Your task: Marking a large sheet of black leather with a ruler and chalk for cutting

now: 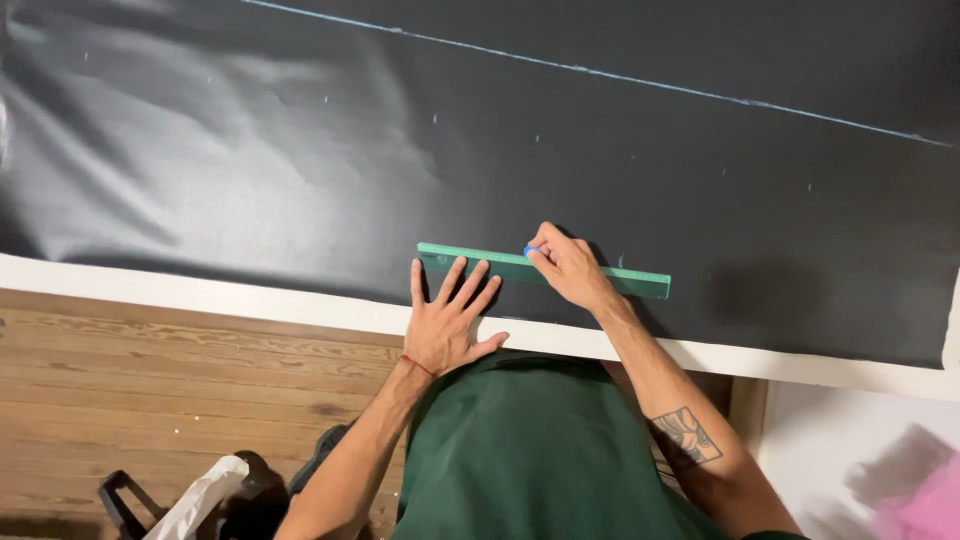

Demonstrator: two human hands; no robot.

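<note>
Left hand point(447, 325) flattens green ruler point(545, 270); right hand point(565, 265) pinches blue chalk point(529, 251).

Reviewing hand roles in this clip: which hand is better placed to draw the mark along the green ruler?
Right. The right hand pinches a small blue chalk at the green ruler edge on the black sheet. The left hand lies flat, fingers spread, pinning the ruler.

one view only, from the camera on your head; no second view shares the scene. it looks steeply down over your green-shirted torso point(530, 450) at 6 o'clock, facing out toward 12 across the black sheet point(300, 150). it sits near: your forearms run up from the bottom edge, wooden floor point(150, 360) at 8 o'clock, table rim point(200, 295) crossing mid-frame.
</note>
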